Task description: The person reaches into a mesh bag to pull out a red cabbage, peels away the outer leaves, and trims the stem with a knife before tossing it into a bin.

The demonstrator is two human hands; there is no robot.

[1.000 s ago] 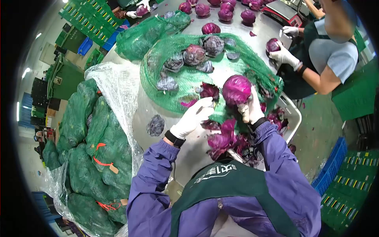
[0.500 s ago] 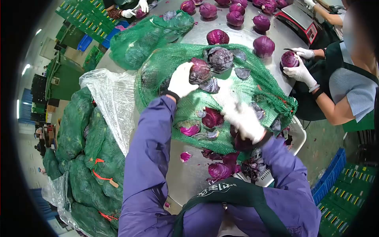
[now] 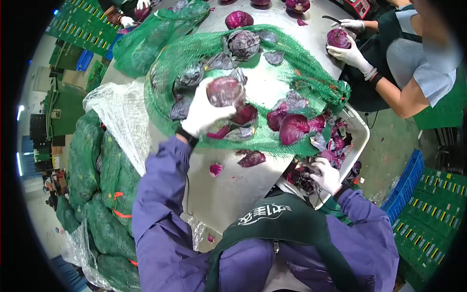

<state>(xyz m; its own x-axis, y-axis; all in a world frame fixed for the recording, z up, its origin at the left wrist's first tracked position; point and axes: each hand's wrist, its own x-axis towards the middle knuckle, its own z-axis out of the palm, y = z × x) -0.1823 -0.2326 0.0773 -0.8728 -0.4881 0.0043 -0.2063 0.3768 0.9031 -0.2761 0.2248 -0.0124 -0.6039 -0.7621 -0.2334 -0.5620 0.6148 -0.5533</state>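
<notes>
My left hand (image 3: 206,109), in a white glove, grips a red cabbage (image 3: 226,91) above an opened green mesh bag (image 3: 194,48). Over the near end of a white crate (image 3: 361,131) is my gloved right hand (image 3: 327,176), its fingers apart and just above dark loose leaves (image 3: 302,180). Another dark cabbage (image 3: 243,44) lies on the mesh, along with several torn purple leaves (image 3: 294,129). One leaf piece (image 3: 251,158) rests on the metal table (image 3: 224,185) beside the bag.
Across the table at right, a person holds a knife (image 3: 332,19) and a cabbage (image 3: 338,39). Another full mesh bag (image 3: 141,46) lies at the far left. Stacked green sacks (image 3: 95,190) and plastic film (image 3: 119,121) stand left. A blue crate (image 3: 404,187) is at right.
My left hand has brought the cabbage nearer and lower. My right hand has moved from the mesh down to the white crate; the leaf pile at the table's near edge is gone from there.
</notes>
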